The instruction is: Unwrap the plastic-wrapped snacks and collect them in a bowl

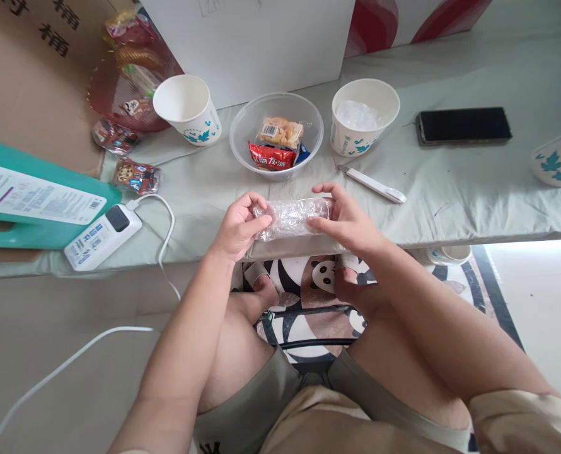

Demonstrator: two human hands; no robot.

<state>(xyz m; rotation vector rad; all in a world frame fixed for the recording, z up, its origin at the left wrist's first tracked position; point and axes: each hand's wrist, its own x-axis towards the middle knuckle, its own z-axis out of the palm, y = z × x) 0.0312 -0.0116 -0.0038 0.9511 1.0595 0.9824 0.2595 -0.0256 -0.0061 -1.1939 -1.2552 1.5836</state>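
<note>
So, hands: two, both mine; left hand [239, 227] curled, thumb and forefinger pinching the packet's left end; right hand [349, 217] looser, thumb pressed on the other end, forefinger lifted off.
Clear plastic packet [292, 217]: one, crinkly, stretched level between my hands over the table's near edge.
Paper cups: four; left cup [188, 110] upright, middle cup [363, 120] with clear plastic in it, right cup [557, 157] at the frame edge, floor cup [451, 254] below the table.
Bowl [236, 135]: one, see-through, just beyond the packet; at least three snacks inside, being a pastry [283, 132], a red pouch [273, 157] and something blue [302, 153].
Loose snacks: two, upper one [115, 137] and lower one [137, 176], near a red basket [103, 94] with more packets.
Cutter [375, 185]: one, white, lying slantwise near my right hand.
Phone [464, 126]: one, dark screen, right of the middle cup.
Left side clutter: green container [48, 234], power strip [103, 236], white cord [167, 233] running down beside my left forearm, cardboard box [39, 94] behind.
Back of table: white box [261, 50] standing behind the bowl, walling off that side.
Cut off: right cup, green container, both boxes.
Hidden: floor cup partly by the table edge, blue snack mostly under the others, my right fingertips partly behind the packet.
Hard to make out: packet contents, can't tell; basket contents blurry.
</note>
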